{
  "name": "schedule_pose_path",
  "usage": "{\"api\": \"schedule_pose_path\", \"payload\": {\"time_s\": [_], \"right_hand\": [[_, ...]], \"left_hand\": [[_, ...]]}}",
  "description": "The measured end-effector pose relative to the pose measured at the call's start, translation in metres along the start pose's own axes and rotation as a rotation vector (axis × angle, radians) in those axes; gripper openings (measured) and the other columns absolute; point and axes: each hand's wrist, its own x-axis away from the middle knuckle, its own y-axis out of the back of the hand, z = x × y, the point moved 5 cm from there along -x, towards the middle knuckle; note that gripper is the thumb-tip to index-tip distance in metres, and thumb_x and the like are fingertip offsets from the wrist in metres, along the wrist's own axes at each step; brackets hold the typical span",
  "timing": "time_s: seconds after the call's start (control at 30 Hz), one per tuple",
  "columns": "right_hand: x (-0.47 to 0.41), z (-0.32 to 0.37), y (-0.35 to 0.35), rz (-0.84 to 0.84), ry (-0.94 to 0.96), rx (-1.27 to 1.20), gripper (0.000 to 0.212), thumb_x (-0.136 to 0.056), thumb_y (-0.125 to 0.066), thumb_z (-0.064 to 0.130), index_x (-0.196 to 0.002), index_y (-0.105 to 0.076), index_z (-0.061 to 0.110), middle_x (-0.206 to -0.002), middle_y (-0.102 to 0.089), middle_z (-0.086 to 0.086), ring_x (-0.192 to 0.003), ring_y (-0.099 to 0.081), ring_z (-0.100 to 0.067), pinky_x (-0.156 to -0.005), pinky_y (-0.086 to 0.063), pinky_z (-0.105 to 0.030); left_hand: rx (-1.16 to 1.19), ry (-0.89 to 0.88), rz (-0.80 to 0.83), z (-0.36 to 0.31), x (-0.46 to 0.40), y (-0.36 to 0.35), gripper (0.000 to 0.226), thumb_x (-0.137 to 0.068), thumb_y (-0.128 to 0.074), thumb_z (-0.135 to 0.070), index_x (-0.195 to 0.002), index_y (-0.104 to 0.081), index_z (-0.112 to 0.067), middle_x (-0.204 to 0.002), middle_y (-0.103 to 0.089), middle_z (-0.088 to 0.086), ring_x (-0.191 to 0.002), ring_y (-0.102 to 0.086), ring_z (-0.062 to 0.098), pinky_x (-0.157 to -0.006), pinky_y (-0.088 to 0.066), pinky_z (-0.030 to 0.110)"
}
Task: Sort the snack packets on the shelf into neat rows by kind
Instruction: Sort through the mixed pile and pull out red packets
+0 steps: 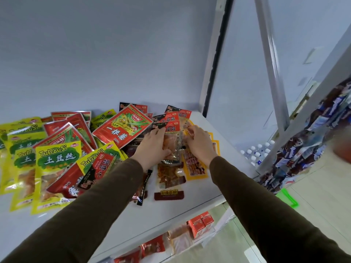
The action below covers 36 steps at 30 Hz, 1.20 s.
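Pale grey wall (95,54) behind, plain and bare. White upright post (209,69) at the back right corner, with a dark strip running down beside it. A second slanted white frame bar (271,73) further right.

On the floor beyond the corner: cluster of water bottles (255,151) with white caps, packed close together. Beside them to the right, a rack of dark brown and blue wrapped goods (307,133), blurred.

Lower tier below: orange-red cartons (201,223) side by side, reddish bags (153,247) to their left.

Green plastic item (288,200) on the pale floor, near right.
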Motion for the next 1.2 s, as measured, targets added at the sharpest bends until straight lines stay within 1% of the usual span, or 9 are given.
{"api": "schedule_pose_path", "payload": {"time_s": [0.17,0.23,0.33,0.47,0.57,0.77,0.97,1.1,1.2], "right_hand": [[0.002,0.049,0.002,-0.136,0.158,-0.121,0.028,-0.1,-0.057,0.025,-0.128,-0.053,0.024,-0.126,-0.054,0.006,-0.116,-0.048,-0.012,-0.099,-0.041,-0.029],[0.006,0.073,-0.007,-0.052,0.176,-0.255,0.034,-0.098,-0.06,0.026,-0.131,-0.051,0.024,-0.124,-0.055,0.008,-0.105,-0.056,-0.008,-0.087,-0.048,-0.025],[0.012,0.1,-0.033,0.244,-0.035,-0.613,0.049,-0.095,-0.067,0.027,-0.136,-0.041,0.023,-0.118,-0.056,0.011,-0.088,-0.061,-0.002,-0.064,-0.049,-0.018],[0.013,0.122,-0.071,0.451,-0.335,-0.926,0.06,-0.093,-0.072,0.014,-0.142,-0.038,0.009,-0.13,-0.06,-0.008,-0.114,-0.063,-0.022,-0.093,-0.057,-0.033],[0.01,0.13,-0.084,0.398,-0.443,-1.059,0.061,-0.091,-0.072,0.007,-0.144,-0.04,0.004,-0.13,-0.06,-0.016,-0.108,-0.064,-0.022,-0.088,-0.057,-0.028],[0.0,0.136,-0.075,0.197,-0.229,-1.084,0.037,-0.089,-0.074,0.01,-0.124,-0.06,0.014,-0.117,-0.07,-0.002,-0.108,-0.067,-0.021,-0.096,-0.054,-0.041],[-0.008,0.144,-0.041,-0.1,0.037,-0.739,0.017,-0.094,-0.069,0.032,-0.106,-0.067,0.021,-0.108,-0.07,0.001,-0.102,-0.068,-0.021,-0.089,-0.057,-0.045],[-0.008,0.162,-0.024,0.064,0.12,-1.056,0.019,-0.098,-0.065,0.03,-0.115,-0.062,0.022,-0.103,-0.076,0.005,-0.091,-0.076,-0.014,-0.07,-0.061,-0.031],[-0.01,0.17,-0.019,0.153,0.082,-1.127,0.021,-0.098,-0.065,0.028,-0.118,-0.061,0.021,-0.101,-0.077,0.007,-0.089,-0.076,-0.012,-0.064,-0.059,-0.023]], "left_hand": [[0.038,-0.11,-0.293,0.005,0.009,0.039,0.063,-0.096,-0.066,-0.019,-0.153,-0.039,-0.02,-0.154,-0.046,0.005,-0.144,-0.041,0.025,-0.117,-0.031,0.036],[0.004,-0.066,-0.364,0.025,0.009,0.063,0.064,-0.094,-0.067,-0.016,-0.152,-0.04,-0.02,-0.154,-0.045,0.007,-0.145,-0.037,0.027,-0.118,-0.027,0.037],[-0.115,0.114,-0.324,0.07,0.007,0.09,0.08,-0.09,-0.075,-0.031,-0.156,-0.033,-0.016,-0.155,-0.04,0.015,-0.145,-0.033,0.036,-0.119,-0.031,0.049],[-0.076,0.289,-0.125,0.111,0.006,0.095,0.103,-0.082,-0.083,-0.046,-0.158,-0.023,-0.012,-0.154,-0.041,0.023,-0.14,-0.042,0.044,-0.113,-0.039,0.055],[0.054,0.295,-0.132,0.114,0.005,0.093,0.102,-0.079,-0.086,-0.041,-0.157,-0.027,-0.011,-0.15,-0.048,0.019,-0.134,-0.051,0.039,-0.109,-0.045,0.054],[0.392,0.244,-0.357,0.095,0.003,0.106,0.04,-0.087,-0.08,-0.026,-0.115,-0.053,-0.015,-0.108,-0.069,0.006,-0.091,-0.071,0.022,-0.074,-0.062,0.042],[0.649,0.172,-0.413,0.068,0.01,0.12,0.029,-0.099,-0.067,-0.019,-0.125,-0.057,-0.014,-0.114,-0.072,0.003,-0.096,-0.074,0.017,-0.086,-0.063,0.042],[0.971,0.084,-0.352,0.07,0.026,0.145,0.019,-0.101,-0.064,-0.015,-0.119,-0.058,-0.011,-0.109,-0.077,0.008,-0.094,-0.076,0.021,-0.084,-0.063,0.036],[0.986,0.024,-0.301,0.087,0.045,0.167,0.01,-0.104,-0.059,-0.015,-0.113,-0.062,-0.012,-0.103,-0.078,0.005,-0.094,-0.075,0.021,-0.082,-0.061,0.032]]}}
